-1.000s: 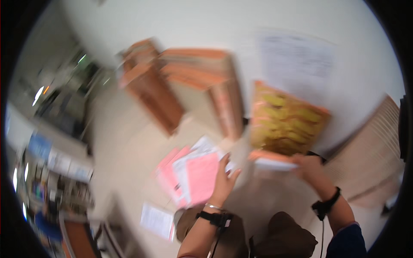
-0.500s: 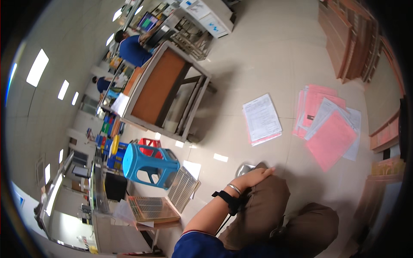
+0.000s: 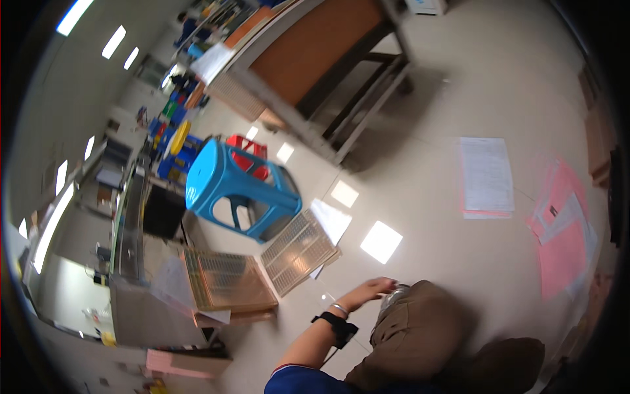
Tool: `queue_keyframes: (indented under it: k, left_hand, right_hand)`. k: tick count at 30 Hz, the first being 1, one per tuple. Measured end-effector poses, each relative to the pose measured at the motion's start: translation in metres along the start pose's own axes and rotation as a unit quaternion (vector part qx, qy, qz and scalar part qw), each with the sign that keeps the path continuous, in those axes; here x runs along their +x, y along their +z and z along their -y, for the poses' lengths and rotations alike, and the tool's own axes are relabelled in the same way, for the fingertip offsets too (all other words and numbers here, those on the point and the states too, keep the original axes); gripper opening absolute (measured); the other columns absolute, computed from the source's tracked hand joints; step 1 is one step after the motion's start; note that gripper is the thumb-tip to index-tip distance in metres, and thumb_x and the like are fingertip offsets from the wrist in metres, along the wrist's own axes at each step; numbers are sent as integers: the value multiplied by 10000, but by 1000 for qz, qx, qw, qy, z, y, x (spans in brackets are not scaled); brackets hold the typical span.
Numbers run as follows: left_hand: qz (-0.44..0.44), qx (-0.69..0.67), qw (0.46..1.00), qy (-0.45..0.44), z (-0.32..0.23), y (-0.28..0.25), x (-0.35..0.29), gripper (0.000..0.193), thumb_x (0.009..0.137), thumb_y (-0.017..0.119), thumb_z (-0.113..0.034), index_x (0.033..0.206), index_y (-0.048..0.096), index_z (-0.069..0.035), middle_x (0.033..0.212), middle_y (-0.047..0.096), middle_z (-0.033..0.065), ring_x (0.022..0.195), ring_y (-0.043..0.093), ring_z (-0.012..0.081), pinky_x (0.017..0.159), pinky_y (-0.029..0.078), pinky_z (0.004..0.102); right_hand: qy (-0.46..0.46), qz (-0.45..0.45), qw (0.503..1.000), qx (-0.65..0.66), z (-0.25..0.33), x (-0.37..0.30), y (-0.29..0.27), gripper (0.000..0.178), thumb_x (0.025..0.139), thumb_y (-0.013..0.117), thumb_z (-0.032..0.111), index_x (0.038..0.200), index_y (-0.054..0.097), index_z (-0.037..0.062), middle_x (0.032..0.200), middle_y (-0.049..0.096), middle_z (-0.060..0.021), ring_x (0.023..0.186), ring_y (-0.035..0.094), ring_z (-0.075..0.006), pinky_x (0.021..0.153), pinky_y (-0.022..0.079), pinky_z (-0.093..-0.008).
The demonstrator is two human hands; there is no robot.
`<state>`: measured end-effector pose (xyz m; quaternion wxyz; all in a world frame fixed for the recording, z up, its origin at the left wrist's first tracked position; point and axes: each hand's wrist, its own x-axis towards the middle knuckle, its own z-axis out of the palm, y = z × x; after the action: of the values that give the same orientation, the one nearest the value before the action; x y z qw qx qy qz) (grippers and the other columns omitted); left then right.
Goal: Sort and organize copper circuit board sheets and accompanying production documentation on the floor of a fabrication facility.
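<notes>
My left hand (image 3: 369, 293) is just beside my left knee, with its fingers stretched out and nothing visible in it. A silver bangle and a black wrist strap (image 3: 336, 327) are on that wrist. Brown trousers (image 3: 420, 335) cover my bent knees. Behind the knee, a shiny grey shoe tip (image 3: 397, 295) shows in part. To the left of the hand, copper-coloured panels with a grid pattern (image 3: 298, 255) lean at a slant. Another stack of such panels (image 3: 230, 282) lies next to them, partly under clear film. My right hand is out of the picture.
A blue plastic stool (image 3: 239, 190) stands left of centre, with a red stool (image 3: 248, 157) behind it. A metal-framed trolley (image 3: 315, 52) with a brown board is farther off. Papers on a pink sheet (image 3: 485, 177) and more pink sheets (image 3: 561, 256) lie on the floor.
The view has swung left, so the floor papers sit farther right and the stool and panels look nearer. My left hand has lifted off the knee to its left side.
</notes>
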<state>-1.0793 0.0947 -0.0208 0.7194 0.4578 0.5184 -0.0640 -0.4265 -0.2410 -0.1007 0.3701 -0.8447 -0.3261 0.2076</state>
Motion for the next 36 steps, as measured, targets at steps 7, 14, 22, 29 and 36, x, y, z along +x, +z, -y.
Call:
queue_keyframes:
  k: [7,14,22,29,36]
  left_hand:
    - [-341,-470,811,68,203,-156,-22,383,879,495,-211,1213,438,-32,1106,528,115,1010,525,233,861,452,350]
    - [-756,-40,651,59,327,-254,-75,243,827,516,-71,1057,550,1,991,556,120,886,558,261,794,446,303]
    - [-807,-100,580,48,289,-246,-183,216,844,491,-30,1049,556,-13,1027,524,136,940,517,239,794,433,310]
    - [-669,45,742,4,332,-247,-54,548,795,539,-67,1314,366,-79,1378,308,186,1266,297,360,1056,235,424]
    - [-593,16,799,-99,333,-246,-22,658,758,550,-48,1363,301,-122,1443,179,152,1299,223,366,1059,197,490]
  right_hand:
    - [-232,294,921,-105,362,43,266,278,833,538,72,1108,540,26,1012,594,-90,882,576,-192,760,462,-297]
    - [67,602,795,3,447,-67,583,389,878,542,209,1218,468,35,992,597,-67,824,592,-137,659,493,-261]
    - [93,461,882,20,427,-171,762,496,801,640,180,1201,434,-29,1066,541,-115,946,528,-169,793,437,-270]
    - [68,435,895,-76,468,-199,785,678,728,722,240,1208,360,-74,1133,509,-205,1038,510,-252,884,417,-320]
    - [139,456,873,-103,457,-167,802,543,718,746,305,1043,462,-24,960,542,-124,864,507,-201,753,436,-324]
